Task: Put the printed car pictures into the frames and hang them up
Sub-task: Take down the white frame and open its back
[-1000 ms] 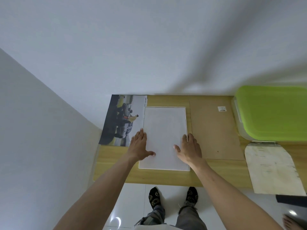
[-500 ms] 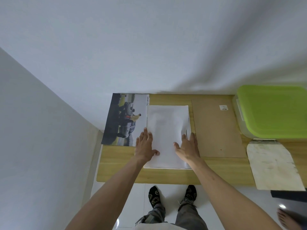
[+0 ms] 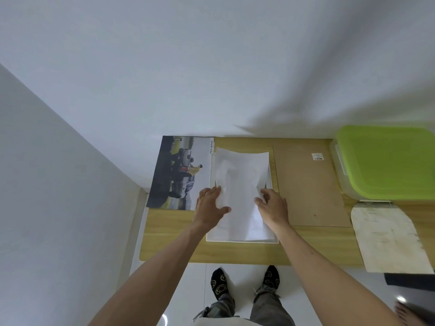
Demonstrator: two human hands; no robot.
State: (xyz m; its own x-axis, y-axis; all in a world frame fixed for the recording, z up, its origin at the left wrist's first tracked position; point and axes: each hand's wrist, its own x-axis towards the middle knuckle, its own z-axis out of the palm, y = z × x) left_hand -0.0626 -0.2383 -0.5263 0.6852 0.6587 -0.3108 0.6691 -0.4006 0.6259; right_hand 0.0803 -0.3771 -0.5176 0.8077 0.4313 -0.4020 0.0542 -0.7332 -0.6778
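A white frame [image 3: 242,241] lies flat on the wooden table [image 3: 235,254], with a white sheet [image 3: 240,175] in it. The sheet is bowed and lifted off the frame, its far end raised. My left hand [image 3: 208,209] pinches the sheet's left edge, thumb on top. My right hand [image 3: 274,204] pinches its right edge with curled fingers. A printed car picture [image 3: 180,172] lies flat to the left of the frame, touching the wall. To the right of the frame lies a brown backing board [image 3: 308,184].
A clear box with a green lid [image 3: 386,161] stands at the back right. A worn paper envelope [image 3: 388,234] overhangs the table's front edge, beside a dark object [image 3: 409,281]. Walls close off the back and left. Another person's bare foot [image 3: 404,311] shows at lower right.
The sheet lay flat in the frame under my flat hands. Both hands have since taken hold of its side edges and raised it, so it bows upward.
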